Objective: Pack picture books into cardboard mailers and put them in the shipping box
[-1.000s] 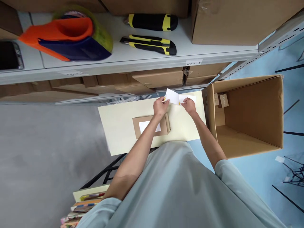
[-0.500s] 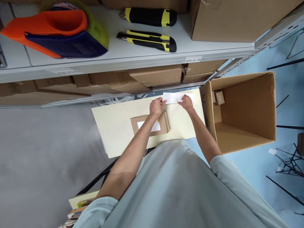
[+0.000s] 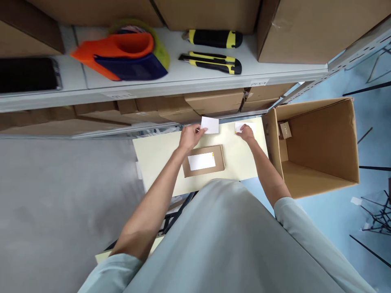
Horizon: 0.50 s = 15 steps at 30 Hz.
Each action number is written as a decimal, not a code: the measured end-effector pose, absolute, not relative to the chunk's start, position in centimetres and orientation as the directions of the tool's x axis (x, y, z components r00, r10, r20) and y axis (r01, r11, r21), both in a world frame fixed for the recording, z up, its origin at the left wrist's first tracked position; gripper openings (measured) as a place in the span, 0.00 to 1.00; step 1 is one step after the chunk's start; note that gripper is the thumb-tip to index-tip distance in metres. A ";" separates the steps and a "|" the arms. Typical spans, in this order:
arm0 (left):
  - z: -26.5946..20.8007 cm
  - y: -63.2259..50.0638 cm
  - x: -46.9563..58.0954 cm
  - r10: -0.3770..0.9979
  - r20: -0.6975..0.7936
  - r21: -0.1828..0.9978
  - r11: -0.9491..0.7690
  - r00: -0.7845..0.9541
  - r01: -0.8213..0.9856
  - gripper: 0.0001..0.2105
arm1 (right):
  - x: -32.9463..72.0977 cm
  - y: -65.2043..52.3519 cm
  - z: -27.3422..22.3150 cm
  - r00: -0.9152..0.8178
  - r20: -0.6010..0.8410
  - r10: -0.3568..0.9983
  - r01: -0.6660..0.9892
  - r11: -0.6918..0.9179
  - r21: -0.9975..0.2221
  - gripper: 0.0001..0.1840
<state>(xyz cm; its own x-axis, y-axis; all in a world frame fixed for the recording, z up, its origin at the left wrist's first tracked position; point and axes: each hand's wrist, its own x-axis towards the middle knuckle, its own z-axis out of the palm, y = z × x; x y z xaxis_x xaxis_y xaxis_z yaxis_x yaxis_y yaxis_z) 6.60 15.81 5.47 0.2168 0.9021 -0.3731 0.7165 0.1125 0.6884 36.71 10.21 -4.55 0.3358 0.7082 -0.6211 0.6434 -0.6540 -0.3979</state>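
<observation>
My left hand (image 3: 190, 136) is closed, pinching the left edge of a white paper slip (image 3: 210, 125) raised over the far side of the cream tabletop (image 3: 155, 158). My right hand (image 3: 246, 133) is bent with its fingers together at the near edge of a white label (image 3: 249, 126). That label has a small yellow mark at its corner and lies at the table's far right. Between my forearms sits a flat brown cardboard box (image 3: 219, 160). Its top bears a white label (image 3: 201, 161) with a yellow corner mark.
A large open carton (image 3: 320, 142) stands against the table's right end, with a small box (image 3: 285, 130) inside. Beyond the table, a metal shelf (image 3: 183, 83) carries two utility knives (image 3: 215, 38), an orange-and-blue tape dispenser (image 3: 122, 57), a black phone-like object (image 3: 29, 75) and cartons.
My left hand has moved left with the white slip, away from the right-hand label. My right hand stays at its label. The view has shifted, and the boxed label is uncovered.
</observation>
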 end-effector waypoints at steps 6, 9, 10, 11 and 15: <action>10.7 7.7 2.4 0.859 -0.454 0.872 0.372 0.238 0.319 0.32 | 35.4 9.6 -1.5 0.337 -0.625 0.704 0.633 -0.661 -0.403 0.19; 11.9 4.4 0.2 0.826 -0.502 0.858 0.439 0.256 0.266 0.33 | 33.3 7.8 1.1 0.262 -0.580 0.771 0.547 -0.614 -0.569 0.18; 12.1 3.5 -0.5 0.810 -0.522 0.848 0.462 0.267 0.258 0.34 | 32.2 6.9 2.2 0.196 -0.564 0.802 0.478 -0.581 -0.659 0.20; 12.2 2.8 -1.1 0.794 -0.539 0.840 0.481 0.281 0.252 0.34 | 31.0 5.8 3.3 0.106 -0.545 0.832 0.391 -0.539 -0.746 0.24; 12.8 1.0 -3.0 0.758 -0.534 0.845 0.471 0.374 0.253 0.33 | 25.6 1.1 8.1 -0.207 -0.430 0.879 0.194 -0.394 -0.899 0.31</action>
